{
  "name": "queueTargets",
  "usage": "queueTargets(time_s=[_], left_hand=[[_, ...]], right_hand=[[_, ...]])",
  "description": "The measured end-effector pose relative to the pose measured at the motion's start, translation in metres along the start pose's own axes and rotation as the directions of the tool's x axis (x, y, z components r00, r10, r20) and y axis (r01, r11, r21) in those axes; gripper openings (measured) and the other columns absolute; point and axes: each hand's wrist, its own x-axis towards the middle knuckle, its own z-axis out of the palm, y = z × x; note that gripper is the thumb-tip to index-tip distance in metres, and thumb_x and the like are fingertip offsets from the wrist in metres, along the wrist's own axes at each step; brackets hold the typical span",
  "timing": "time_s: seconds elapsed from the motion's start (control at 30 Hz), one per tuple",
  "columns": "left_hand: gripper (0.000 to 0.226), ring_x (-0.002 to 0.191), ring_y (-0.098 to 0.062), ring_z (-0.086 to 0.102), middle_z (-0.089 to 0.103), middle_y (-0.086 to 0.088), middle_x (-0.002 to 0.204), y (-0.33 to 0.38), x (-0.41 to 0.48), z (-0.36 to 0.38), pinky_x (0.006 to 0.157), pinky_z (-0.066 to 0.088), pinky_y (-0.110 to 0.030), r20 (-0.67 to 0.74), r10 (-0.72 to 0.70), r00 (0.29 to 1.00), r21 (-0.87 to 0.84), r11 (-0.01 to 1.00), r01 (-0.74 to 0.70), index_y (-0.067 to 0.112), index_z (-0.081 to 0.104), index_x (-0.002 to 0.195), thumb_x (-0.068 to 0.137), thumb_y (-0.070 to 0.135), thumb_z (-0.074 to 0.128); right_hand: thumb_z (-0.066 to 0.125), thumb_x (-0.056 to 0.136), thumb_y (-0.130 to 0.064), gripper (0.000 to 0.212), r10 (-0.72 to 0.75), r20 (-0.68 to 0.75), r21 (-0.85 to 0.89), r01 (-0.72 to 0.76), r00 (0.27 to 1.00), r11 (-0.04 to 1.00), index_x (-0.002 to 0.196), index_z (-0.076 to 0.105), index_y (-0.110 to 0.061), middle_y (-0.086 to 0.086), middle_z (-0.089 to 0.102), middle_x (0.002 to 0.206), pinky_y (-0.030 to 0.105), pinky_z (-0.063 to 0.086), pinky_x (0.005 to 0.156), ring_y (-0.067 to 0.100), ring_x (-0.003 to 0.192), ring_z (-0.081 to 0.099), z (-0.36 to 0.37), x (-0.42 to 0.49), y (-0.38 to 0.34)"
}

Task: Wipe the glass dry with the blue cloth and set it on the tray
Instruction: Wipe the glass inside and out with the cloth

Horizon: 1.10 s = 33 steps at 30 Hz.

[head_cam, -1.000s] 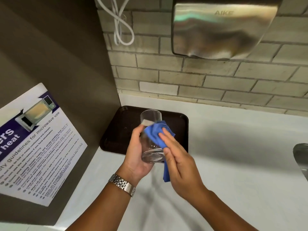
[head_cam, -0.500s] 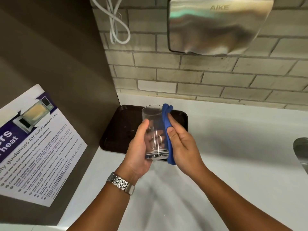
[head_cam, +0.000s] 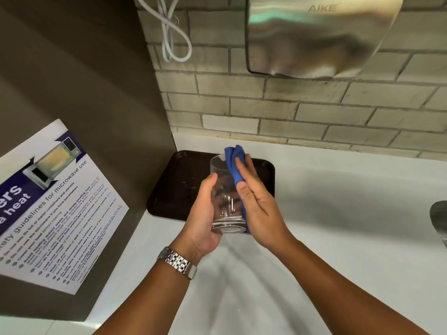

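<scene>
A clear drinking glass [head_cam: 226, 201] is held upright in the air over the near edge of a dark brown tray [head_cam: 179, 180]. My left hand [head_cam: 204, 213] grips the glass from its left side, thumb on the front. My right hand [head_cam: 256, 201] presses a folded blue cloth [head_cam: 233, 163] flat against the glass's right side, with the cloth's top sticking up past the rim. The tray lies on the white counter in the corner by the wall, and nothing stands on its visible part.
A steel hand dryer [head_cam: 319, 37] hangs on the brick wall above. A brown side panel with a microwave guidelines poster [head_cam: 55, 209] stands to the left. White cables [head_cam: 171, 32] hang at the top. A metal tap [head_cam: 439, 216] shows at the right edge.
My right hand has slid the cloth from the front of the glass round to its right side and upward. The glass has been turned slightly in my left hand.
</scene>
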Motion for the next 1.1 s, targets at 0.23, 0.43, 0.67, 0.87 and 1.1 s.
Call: queueTargets(time_s=[0.23,0.43,0.67,0.87,1.1], left_hand=[[0.07,0.093,-0.023,0.085,0.085,-0.011,0.113,-0.004,-0.001,-0.001,0.078,0.069,-0.038,-0.062,0.088,0.994,0.026,0.996,-0.086,0.01,0.072,0.147,0.092,0.051,0.08],[0.055,0.1,-0.022,0.083,0.084,-0.011,0.119,0.004,-0.001,-0.006,0.081,0.067,-0.037,-0.037,0.065,0.997,0.0,0.998,-0.065,0.013,0.081,0.136,0.105,0.054,0.062],[0.05,0.104,-0.024,0.084,0.085,-0.011,0.12,0.003,-0.001,-0.008,0.092,0.068,-0.041,-0.043,0.059,0.997,-0.107,0.992,-0.063,0.02,0.088,0.122,0.098,0.056,0.062],[0.056,0.086,-0.018,0.077,0.078,-0.011,0.105,-0.005,-0.001,-0.001,0.076,0.066,-0.034,-0.069,0.025,0.997,-0.134,0.99,-0.034,0.012,0.086,0.123,0.106,0.057,0.059],[0.059,0.108,-0.025,0.083,0.084,-0.014,0.126,0.001,-0.001,-0.002,0.086,0.067,-0.04,-0.028,0.052,0.998,-0.052,0.997,-0.054,0.013,0.08,0.137,0.103,0.058,0.061]], right_hand=[[0.044,0.117,-0.024,0.047,0.184,0.012,0.189,-0.183,0.983,0.965,0.159,0.045,-0.044,-0.023,0.072,0.14,0.024,0.059,0.105,0.007,0.13,0.071,-0.002,-0.002,-0.003],[0.045,0.117,-0.019,0.049,-0.068,0.055,-0.095,0.073,0.996,0.993,0.161,0.044,-0.04,-0.014,0.044,0.171,0.025,0.032,0.129,0.001,0.16,0.035,-0.001,-0.021,0.0],[0.041,0.116,-0.021,0.049,-0.187,0.16,-0.248,0.223,0.969,0.943,0.162,0.044,-0.039,-0.015,0.038,0.174,0.023,0.025,0.131,0.003,0.164,0.026,-0.001,-0.031,-0.005],[0.043,0.117,-0.016,0.046,0.069,-0.007,0.037,-0.069,0.998,0.997,0.158,0.052,-0.034,-0.009,0.061,0.158,0.046,0.045,0.125,0.011,0.146,0.058,-0.008,-0.016,-0.001],[0.043,0.116,-0.022,0.046,-0.125,0.058,-0.117,0.131,0.99,0.984,0.158,0.049,-0.04,-0.021,0.046,0.168,0.033,0.032,0.131,0.007,0.16,0.037,-0.011,-0.023,0.002]])
